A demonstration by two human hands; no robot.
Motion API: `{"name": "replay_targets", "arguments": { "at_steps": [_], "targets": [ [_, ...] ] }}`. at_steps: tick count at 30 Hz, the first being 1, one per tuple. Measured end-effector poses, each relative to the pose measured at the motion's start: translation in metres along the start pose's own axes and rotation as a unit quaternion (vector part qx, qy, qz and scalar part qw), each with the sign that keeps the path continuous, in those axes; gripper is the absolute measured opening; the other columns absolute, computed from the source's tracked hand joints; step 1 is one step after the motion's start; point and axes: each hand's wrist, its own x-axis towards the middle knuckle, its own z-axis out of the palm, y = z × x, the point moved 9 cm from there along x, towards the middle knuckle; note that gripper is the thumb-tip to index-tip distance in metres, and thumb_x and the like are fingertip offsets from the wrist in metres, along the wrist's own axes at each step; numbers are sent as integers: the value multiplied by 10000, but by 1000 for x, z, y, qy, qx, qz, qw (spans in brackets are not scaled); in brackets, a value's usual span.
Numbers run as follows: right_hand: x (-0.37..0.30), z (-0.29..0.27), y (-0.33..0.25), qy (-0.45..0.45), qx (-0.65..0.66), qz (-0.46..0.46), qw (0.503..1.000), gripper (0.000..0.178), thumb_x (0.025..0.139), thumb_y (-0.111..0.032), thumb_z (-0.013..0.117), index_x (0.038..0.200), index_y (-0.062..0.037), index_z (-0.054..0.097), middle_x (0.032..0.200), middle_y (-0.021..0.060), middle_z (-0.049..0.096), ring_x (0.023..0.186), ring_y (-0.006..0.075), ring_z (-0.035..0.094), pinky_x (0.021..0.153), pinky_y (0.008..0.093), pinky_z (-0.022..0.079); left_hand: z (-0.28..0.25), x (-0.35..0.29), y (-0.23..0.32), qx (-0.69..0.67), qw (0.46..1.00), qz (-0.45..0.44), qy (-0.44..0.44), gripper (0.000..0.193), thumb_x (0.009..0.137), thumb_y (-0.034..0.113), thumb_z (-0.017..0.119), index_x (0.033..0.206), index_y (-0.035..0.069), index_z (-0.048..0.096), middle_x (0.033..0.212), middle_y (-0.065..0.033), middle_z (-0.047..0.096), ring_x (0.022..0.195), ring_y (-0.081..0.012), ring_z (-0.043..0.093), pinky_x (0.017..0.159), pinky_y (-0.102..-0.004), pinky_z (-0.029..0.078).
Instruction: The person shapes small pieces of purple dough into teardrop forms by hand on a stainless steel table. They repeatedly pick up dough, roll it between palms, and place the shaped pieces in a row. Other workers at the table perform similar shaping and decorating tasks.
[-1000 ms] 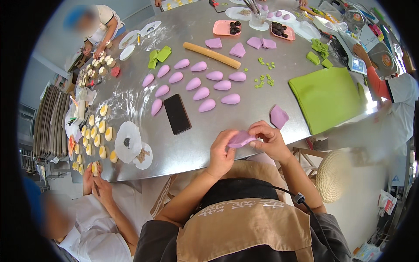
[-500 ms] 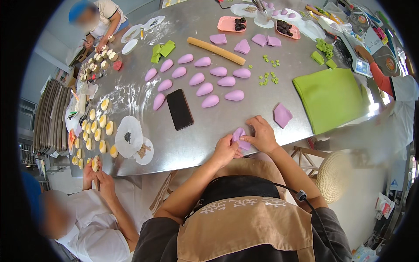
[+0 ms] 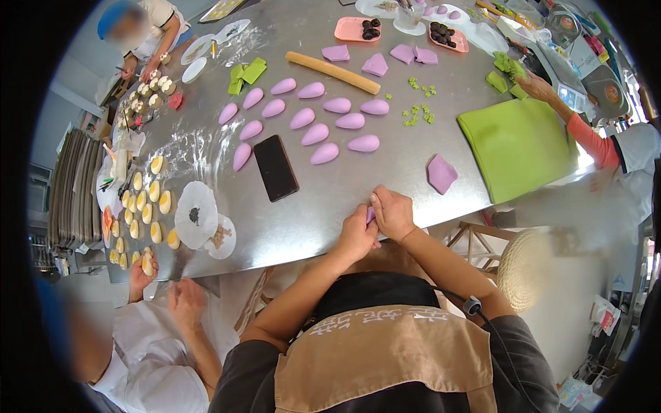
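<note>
At the table's front edge my left hand (image 3: 357, 230) and my right hand (image 3: 393, 213) are pressed together, fingers curled around a piece of purple dough (image 3: 370, 215). Only a sliver of that dough shows between them. A flat purple dough piece (image 3: 441, 174) lies on the table to the right of my hands. Several smooth purple teardrop-shaped dough pieces (image 3: 324, 153) rest in loose rows beyond them. A black smartphone (image 3: 276, 168) lies flat to the left, and a wooden rolling pin (image 3: 333, 72) lies behind the teardrops.
At right is a large green sheet (image 3: 516, 151); a co-worker's hand (image 3: 537, 88) touches green dough pieces near a scale (image 3: 570, 98). Pink trays (image 3: 342, 29) of dark balls stand at the back. On the left, co-workers handle egg-like pieces (image 3: 165, 202) and flower-like pieces. A round stool (image 3: 521, 275) stands right.
My hands have closed together over the purple dough, hiding most of it. The co-worker's hand at right has moved from the scale to the green dough; the left neighbour's hands have parted.
</note>
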Motion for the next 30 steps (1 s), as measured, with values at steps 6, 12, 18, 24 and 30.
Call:
{"name": "replay_targets", "arguments": {
  "at_steps": [6,12,18,24,30],
  "targets": [
    [18,7,23,17,126,51,991,195,999,-238,509,900,-70,524,767,173,595,720,372,592,639,455,473,7,-2,1,-79,997,-5,-12,142,1010,69,464,1129,-9,457,785,-114,613,620,-210,682,526,-321,567],
    [-4,-7,8,-6,155,168,973,251,1034,-258,443,928,-44,521,806,224,607,769,440,586,676,490,456,12,-16,34,239,925,287,71,205,979,81,538,1142,-9,452,794,-141,646,611,-211,683,525,-332,566],
    [34,2,21,42,136,57,988,178,1009,-227,495,975,-56,530,814,211,618,751,432,606,664,481,482,20,0,1,-144,986,-88,2,226,991,72,507,1170,-7,394,806,-156,644,641,-245,698,541,-338,587],
    [3,1,22,-12,219,193,956,186,1005,-241,500,990,-59,533,809,212,611,716,431,602,644,482,475,19,0,16,113,981,157,21,368,958,61,552,1231,6,312,807,-148,637,653,-255,707,569,-342,593],
    [27,-5,27,48,134,41,989,186,1013,-229,487,980,-54,541,747,190,593,684,409,592,628,465,466,26,-2,15,-91,992,-83,-6,386,920,-2,556,1242,-1,344,806,-137,639,634,-236,701,569,-330,580]
  ]
}}
